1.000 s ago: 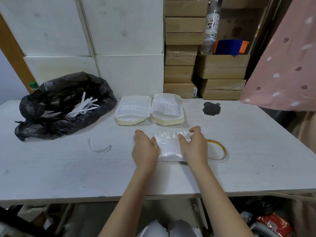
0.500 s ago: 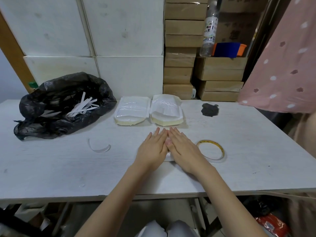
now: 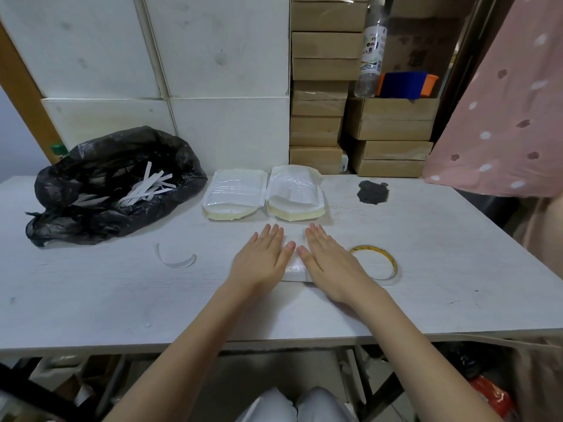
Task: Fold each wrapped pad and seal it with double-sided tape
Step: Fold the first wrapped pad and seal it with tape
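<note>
On the desk [image 3: 122,300] my left hand [image 3: 262,260] and right hand [image 3: 330,266] press flat on the folded pad [image 3: 295,266] — fingers straight, close together. A moment ago they touched; now they slide apart, so the seal looks pressed down.

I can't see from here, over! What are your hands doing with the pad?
Left hand and right hand flat, pressing folded pad on table. Tape roll beside right hand, untouched. Nothing in the way.
</note>
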A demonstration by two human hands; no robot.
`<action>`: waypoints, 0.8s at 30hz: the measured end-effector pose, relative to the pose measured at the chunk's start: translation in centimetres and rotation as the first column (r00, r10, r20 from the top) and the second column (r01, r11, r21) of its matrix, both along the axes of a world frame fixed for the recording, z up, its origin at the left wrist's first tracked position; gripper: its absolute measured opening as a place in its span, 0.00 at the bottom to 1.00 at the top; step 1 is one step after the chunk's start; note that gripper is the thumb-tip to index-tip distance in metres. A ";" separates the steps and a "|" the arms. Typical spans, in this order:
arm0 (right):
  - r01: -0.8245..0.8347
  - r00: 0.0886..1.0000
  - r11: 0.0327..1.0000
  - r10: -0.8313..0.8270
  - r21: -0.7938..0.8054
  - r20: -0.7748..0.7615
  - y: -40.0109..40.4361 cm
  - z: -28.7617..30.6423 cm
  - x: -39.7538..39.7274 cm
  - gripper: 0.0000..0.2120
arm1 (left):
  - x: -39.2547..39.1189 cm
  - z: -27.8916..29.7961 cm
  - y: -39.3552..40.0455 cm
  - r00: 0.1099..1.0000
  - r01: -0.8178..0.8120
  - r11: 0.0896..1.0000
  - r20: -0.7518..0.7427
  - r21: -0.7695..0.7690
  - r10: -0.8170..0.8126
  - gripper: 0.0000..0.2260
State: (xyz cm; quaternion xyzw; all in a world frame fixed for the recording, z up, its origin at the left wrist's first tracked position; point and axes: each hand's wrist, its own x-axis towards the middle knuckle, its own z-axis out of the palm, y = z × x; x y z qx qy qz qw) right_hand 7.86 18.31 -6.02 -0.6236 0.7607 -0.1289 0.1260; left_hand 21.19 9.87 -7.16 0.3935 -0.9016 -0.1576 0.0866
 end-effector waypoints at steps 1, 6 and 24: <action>0.009 0.999 1.000 -0.010 0.026 0.038 0.1 0.0 -0.1 0.29 | 0.1 -0.1 0.1 1.000 -0.009 0.999 -0.019 0.036 0.010 0.24; 0.011 0.980 0.997 -0.025 0.071 0.198 0.3 0.4 -0.2 0.29 | -0.1 -0.1 0.3 0.997 -0.019 0.986 -0.075 0.168 0.032 0.24; 0.497 0.836 0.856 -0.426 -0.147 0.347 2.6 0.9 1.0 0.22 | 2.2 3.1 1.0 0.706 -0.019 0.670 -0.465 0.742 0.535 0.07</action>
